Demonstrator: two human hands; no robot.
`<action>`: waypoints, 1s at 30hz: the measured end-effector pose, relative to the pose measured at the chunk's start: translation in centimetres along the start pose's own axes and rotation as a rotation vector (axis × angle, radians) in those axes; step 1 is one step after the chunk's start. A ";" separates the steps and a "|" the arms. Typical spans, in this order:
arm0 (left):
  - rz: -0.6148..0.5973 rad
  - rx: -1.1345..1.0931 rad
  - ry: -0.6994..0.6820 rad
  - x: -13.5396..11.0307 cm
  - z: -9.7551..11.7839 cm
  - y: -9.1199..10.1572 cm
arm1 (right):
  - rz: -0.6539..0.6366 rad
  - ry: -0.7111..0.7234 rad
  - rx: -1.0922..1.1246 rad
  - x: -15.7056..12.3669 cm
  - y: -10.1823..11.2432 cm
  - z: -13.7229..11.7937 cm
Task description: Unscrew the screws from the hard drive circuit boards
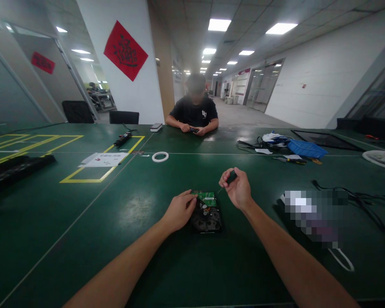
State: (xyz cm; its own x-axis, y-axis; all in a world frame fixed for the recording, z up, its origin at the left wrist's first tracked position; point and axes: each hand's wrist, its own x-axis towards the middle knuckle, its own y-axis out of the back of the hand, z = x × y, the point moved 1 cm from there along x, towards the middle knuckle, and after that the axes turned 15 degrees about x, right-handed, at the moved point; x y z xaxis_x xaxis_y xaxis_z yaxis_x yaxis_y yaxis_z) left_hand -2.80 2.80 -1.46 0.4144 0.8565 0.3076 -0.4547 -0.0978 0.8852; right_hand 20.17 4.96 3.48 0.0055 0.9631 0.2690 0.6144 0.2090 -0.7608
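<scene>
A hard drive [207, 211] lies on the green table [122, 214] with its green circuit board facing up, straight in front of me. My left hand [179, 210] rests against the drive's left edge, fingers curled and touching the board's near-left corner. My right hand [236, 187] hovers just above and to the right of the drive, closed around a small screwdriver [226, 182] whose thin tip points down-left toward the board.
A person in a black shirt [195, 112] sits across the table handling a small item. A white tape ring [160, 157], papers [104, 159] inside yellow floor-tape marks, a blue tray [306, 149] with cables, a black case [16, 169] at left, and cables [365, 201] at right.
</scene>
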 end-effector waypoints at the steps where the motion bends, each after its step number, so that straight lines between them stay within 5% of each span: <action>1: 0.002 -0.001 0.000 0.0 0.0 0.0 | -0.011 -0.007 -0.004 -0.1 -0.3 0.3; 16: 0.012 0.009 0.003 0.0 0.0 -0.1 | -0.021 0.009 -0.061 -0.6 -0.7 1.8; 24: 0.005 0.008 0.009 0.1 0.1 0.1 | -0.016 -0.025 -0.202 0.7 -0.6 1.1; 30: 0.002 0.003 0.011 0.1 0.0 0.0 | -0.017 -0.126 -0.107 0.9 -0.9 1.0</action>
State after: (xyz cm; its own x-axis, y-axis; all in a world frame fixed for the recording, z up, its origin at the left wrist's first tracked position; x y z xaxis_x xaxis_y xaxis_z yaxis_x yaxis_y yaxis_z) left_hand -2.77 2.91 -1.42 0.4045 0.8618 0.3059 -0.4536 -0.1013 0.8854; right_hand 18.82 5.87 3.78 -0.1002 0.9747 0.1999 0.6941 0.2125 -0.6878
